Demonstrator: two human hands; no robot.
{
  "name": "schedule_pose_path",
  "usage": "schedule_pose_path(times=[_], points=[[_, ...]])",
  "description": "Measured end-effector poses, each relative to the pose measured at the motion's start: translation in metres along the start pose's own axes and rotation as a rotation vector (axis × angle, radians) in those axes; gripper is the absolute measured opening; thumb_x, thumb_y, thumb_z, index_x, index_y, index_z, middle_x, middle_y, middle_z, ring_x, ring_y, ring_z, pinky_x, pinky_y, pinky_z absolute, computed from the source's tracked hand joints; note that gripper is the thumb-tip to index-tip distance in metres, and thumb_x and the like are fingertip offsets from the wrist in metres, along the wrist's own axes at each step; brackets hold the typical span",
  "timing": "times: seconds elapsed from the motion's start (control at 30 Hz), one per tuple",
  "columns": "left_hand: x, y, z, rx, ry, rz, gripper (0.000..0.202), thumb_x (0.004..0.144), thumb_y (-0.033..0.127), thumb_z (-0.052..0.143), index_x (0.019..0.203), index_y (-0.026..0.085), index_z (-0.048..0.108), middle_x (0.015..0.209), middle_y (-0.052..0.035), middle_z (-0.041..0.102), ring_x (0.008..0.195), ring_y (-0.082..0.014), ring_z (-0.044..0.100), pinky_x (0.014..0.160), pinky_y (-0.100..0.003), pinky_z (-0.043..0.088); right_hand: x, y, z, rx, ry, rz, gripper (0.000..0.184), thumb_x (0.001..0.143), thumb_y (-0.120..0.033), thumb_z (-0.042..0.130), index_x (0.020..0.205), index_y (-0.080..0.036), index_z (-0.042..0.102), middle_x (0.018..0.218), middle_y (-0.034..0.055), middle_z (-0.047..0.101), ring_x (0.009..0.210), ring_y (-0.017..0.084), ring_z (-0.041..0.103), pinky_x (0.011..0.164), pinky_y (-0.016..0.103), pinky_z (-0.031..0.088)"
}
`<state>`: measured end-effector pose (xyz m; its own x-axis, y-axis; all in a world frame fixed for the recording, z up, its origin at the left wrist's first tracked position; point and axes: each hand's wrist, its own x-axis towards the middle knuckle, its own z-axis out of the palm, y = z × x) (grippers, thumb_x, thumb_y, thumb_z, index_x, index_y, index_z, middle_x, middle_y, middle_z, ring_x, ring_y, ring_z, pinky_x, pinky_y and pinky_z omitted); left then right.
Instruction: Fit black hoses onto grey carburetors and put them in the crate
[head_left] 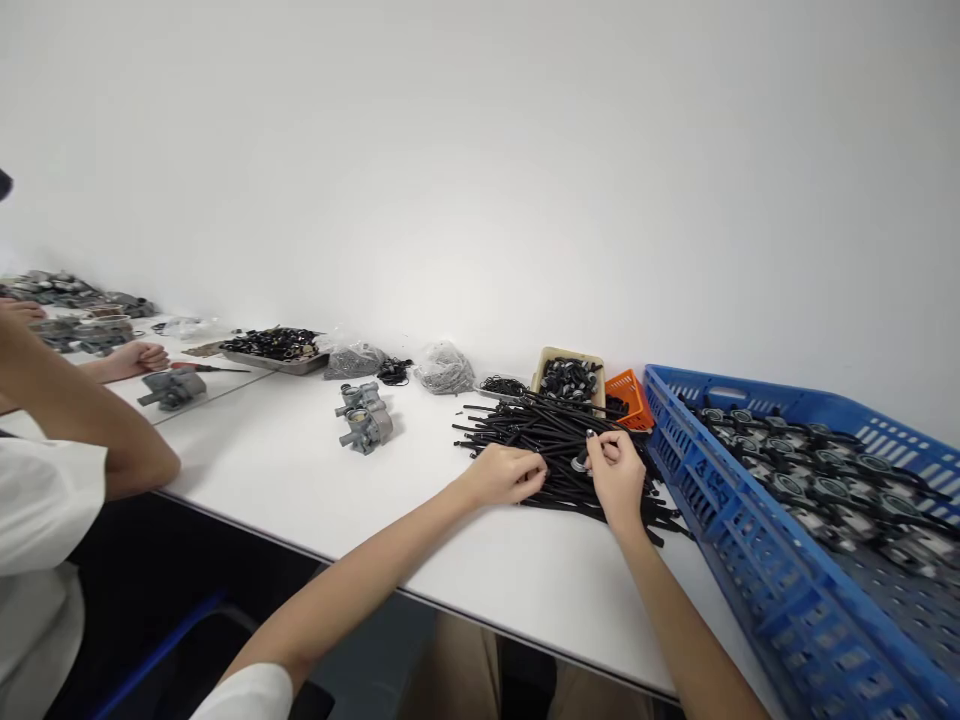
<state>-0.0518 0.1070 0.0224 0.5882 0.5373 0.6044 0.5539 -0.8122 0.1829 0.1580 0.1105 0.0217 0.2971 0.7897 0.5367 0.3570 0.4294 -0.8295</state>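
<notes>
My left hand (510, 474) is closed, its fingers curled over the near left part of a heap of black rubber hoses (551, 425). Anything inside those fingers is hidden. To its right, my right hand (619, 475) pinches a small black-and-silver fitting (580, 460) between thumb and fingers, just above the same hoses. The fitting's exact kind is too small to tell. Left of the heap, two grey metal carburetors (366, 430) stand close together on the white table (300, 480).
A blue crate (757, 540) with rows of carburetors stands at right. Behind the hoses are a cream bin (547, 355) of black parts and an orange basket (636, 400). Further left lie plastic bags (444, 368) and a metal tray (296, 365). A co-worker's arm (127, 440) rests at left.
</notes>
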Motion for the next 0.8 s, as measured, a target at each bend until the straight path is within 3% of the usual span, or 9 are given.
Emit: schedule_pose_path(times=[0.1, 0.2, 0.3, 0.37, 0.5, 0.6, 0.7, 0.8], points=[[-0.033, -0.004, -0.040, 0.069, 0.045, -0.211, 0.020, 0.096, 0.029, 0.047, 0.096, 0.020, 0.065, 0.090, -0.0029, 0.075, 0.076, -0.0115, 0.068, 0.070, -0.021, 0.049, -0.003, 0.003, 0.003, 0.016, -0.095, -0.031, 0.036, 0.087, -0.060, 0.061, 0.085, -0.024, 0.058, 0.054, -0.0027, 0.060, 0.049, 0.017, 0.058, 0.054, 0.027, 0.051], [-0.087, -0.022, -0.084, 0.182, 0.116, -0.532, 0.023, 0.097, 0.037, 0.046, 0.102, 0.021, 0.062, 0.094, -0.0035, 0.073, 0.074, -0.0152, 0.068, 0.068, -0.025, 0.051, -0.002, 0.000, 0.009, 0.163, -0.157, 0.019, 0.044, 0.082, -0.066, 0.063, 0.078, -0.023, 0.061, 0.054, -0.0008, 0.061, 0.047, 0.016, 0.058, 0.052, 0.028, 0.050], [-0.140, -0.047, -0.118, 0.338, 0.187, -0.861, 0.039, 0.097, 0.044, 0.043, 0.121, 0.015, 0.053, 0.115, -0.0148, 0.067, 0.079, -0.0233, 0.068, 0.071, -0.036, 0.052, -0.001, -0.004, 0.016, 0.312, -0.194, 0.108, 0.050, 0.076, -0.071, 0.067, 0.073, -0.022, 0.061, 0.052, 0.0002, 0.062, 0.044, 0.015, 0.057, 0.046, 0.027, 0.046], [-0.164, -0.064, -0.131, 0.407, 0.166, -1.006, 0.051, 0.096, 0.047, 0.044, 0.129, 0.009, 0.049, 0.130, -0.0230, 0.057, 0.087, -0.0273, 0.068, 0.079, -0.041, 0.053, 0.000, -0.004, 0.019, 0.345, -0.222, 0.144, 0.054, 0.072, -0.075, 0.067, 0.073, -0.021, 0.061, 0.052, 0.0009, 0.063, 0.043, 0.015, 0.057, 0.043, 0.026, 0.044], [-0.178, -0.088, -0.138, 0.452, 0.012, -1.082, 0.045, 0.099, 0.039, 0.048, 0.135, 0.011, 0.051, 0.128, -0.0182, 0.059, 0.109, -0.0296, 0.064, 0.097, -0.043, 0.049, 0.000, 0.000, 0.021, 0.380, -0.280, 0.187, 0.058, 0.065, -0.077, 0.070, 0.072, -0.020, 0.063, 0.052, 0.0012, 0.064, 0.042, 0.014, 0.058, 0.042, 0.025, 0.043], [-0.174, -0.097, -0.142, 0.483, -0.079, -1.106, 0.039, 0.099, 0.037, 0.056, 0.130, 0.015, 0.057, 0.125, -0.0127, 0.063, 0.110, -0.0260, 0.064, 0.094, -0.047, 0.054, -0.001, 0.004, 0.019, 0.404, -0.300, 0.205, 0.058, 0.063, -0.076, 0.073, 0.071, -0.019, 0.063, 0.052, 0.0006, 0.065, 0.042, 0.014, 0.058, 0.042, 0.024, 0.042], [-0.167, -0.093, -0.148, 0.513, -0.152, -1.080, 0.037, 0.097, 0.036, 0.063, 0.127, 0.016, 0.060, 0.126, -0.0110, 0.063, 0.107, -0.0236, 0.065, 0.090, -0.045, 0.058, -0.001, 0.005, 0.018, 0.432, -0.295, 0.210, 0.059, 0.061, -0.075, 0.075, 0.071, -0.019, 0.064, 0.051, 0.0004, 0.064, 0.042, 0.013, 0.057, 0.042, 0.024, 0.041], [-0.162, -0.071, -0.149, 0.574, -0.184, -0.982, 0.035, 0.097, 0.037, 0.062, 0.125, 0.015, 0.061, 0.123, -0.0107, 0.064, 0.105, -0.0231, 0.066, 0.089, -0.044, 0.057, 0.000, 0.004, 0.018, 0.465, -0.284, 0.212, 0.060, 0.058, -0.075, 0.078, 0.070, -0.018, 0.064, 0.049, 0.0001, 0.063, 0.040, 0.012, 0.056, 0.041, 0.023, 0.039]])
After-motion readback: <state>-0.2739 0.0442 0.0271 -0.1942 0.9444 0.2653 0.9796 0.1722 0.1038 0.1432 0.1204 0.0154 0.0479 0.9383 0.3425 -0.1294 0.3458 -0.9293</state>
